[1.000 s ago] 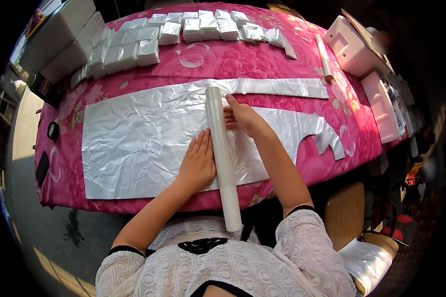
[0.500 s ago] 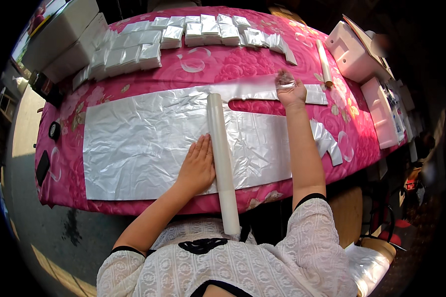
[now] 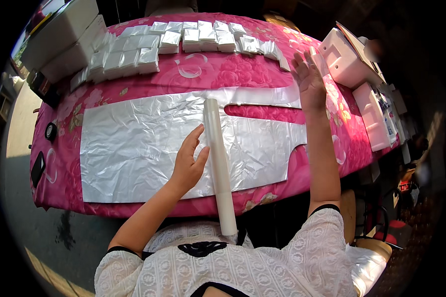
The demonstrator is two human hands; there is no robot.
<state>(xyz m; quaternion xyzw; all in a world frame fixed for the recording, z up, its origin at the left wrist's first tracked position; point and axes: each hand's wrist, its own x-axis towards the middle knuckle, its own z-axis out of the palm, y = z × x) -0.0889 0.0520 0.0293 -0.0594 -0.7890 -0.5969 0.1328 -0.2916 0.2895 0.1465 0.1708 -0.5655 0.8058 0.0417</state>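
Note:
A thin white plastic sheet (image 3: 134, 148) lies spread and wrinkled on the pink table, with a long rounded cutout between two straps at its right end. Across it lies a pale roller-like tube (image 3: 218, 163), its near end reaching past the table edge to my lap. My left hand (image 3: 189, 158) hovers just left of the tube, thumb and fingers apart, holding nothing. Beyond the far strap (image 3: 267, 95) my right hand (image 3: 309, 86) is raised, palm turned up and fingers spread. My right forearm covers the ends of both straps.
Stacks of folded white plastic packets (image 3: 134, 52) line the far side. White foam boxes stand at the far left (image 3: 69, 44) and right (image 3: 347, 57). A black phone (image 3: 37, 169) and a black roll (image 3: 50, 131) lie at the left edge. Another tube (image 3: 317, 59) is behind my right hand.
My left hand has lifted off the sheet beside the tube. My right hand has moved right and away from the far strap, its fingers spreading. The near strap looks flatter.

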